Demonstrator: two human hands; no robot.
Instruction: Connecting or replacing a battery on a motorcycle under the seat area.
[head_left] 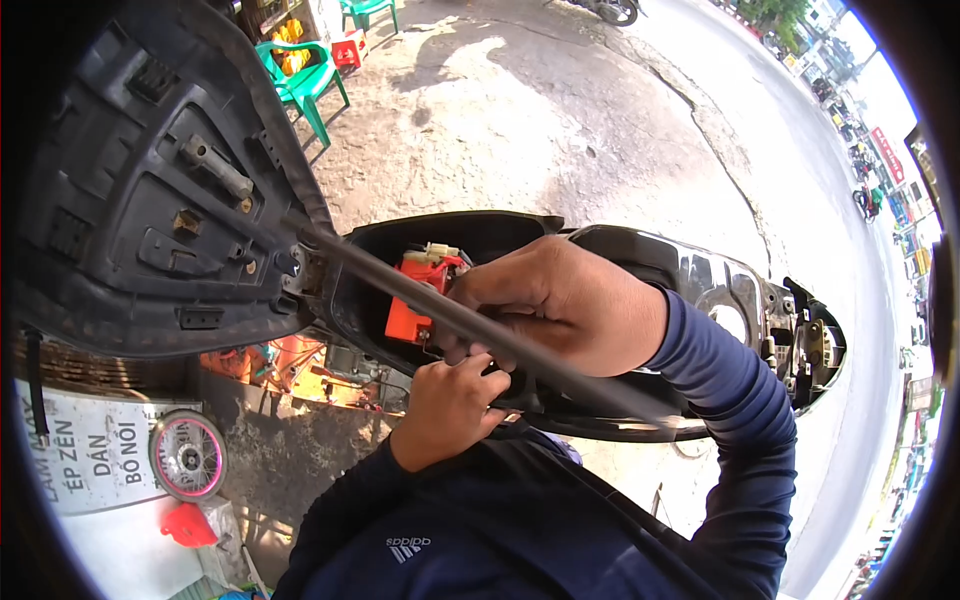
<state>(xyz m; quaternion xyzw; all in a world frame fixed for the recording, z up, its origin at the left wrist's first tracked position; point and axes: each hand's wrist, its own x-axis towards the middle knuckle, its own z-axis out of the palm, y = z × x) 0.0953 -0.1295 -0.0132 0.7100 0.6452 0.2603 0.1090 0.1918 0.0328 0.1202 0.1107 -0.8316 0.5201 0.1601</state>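
An orange battery (pixel 408 312) sits in the black storage bin (pixel 370 250) of an opened scooter. A pale connector with wires (pixel 432 252) lies on its far end. Over the battery's right side my right hand (pixel 570 310) reaches down, fingers bent and pinched together. My left hand (pixel 447 408) is at the bin's near edge, with thumb and fingers closed and the tips close to the right hand's. A thin wire shows by the battery's lower corner. What either hand grips is hidden. A dark, blurred bar (pixel 440 305) crosses in front of the battery and right hand.
The black seat (pixel 130 200) stands raised at left, underside showing. To the right lies the scooter's tail (pixel 800 340) with bare frame parts. Green chairs (pixel 305 85) stand on the far pavement. A pink-rimmed wheel (pixel 188 455) leans by a sign board at lower left; a road runs along the right.
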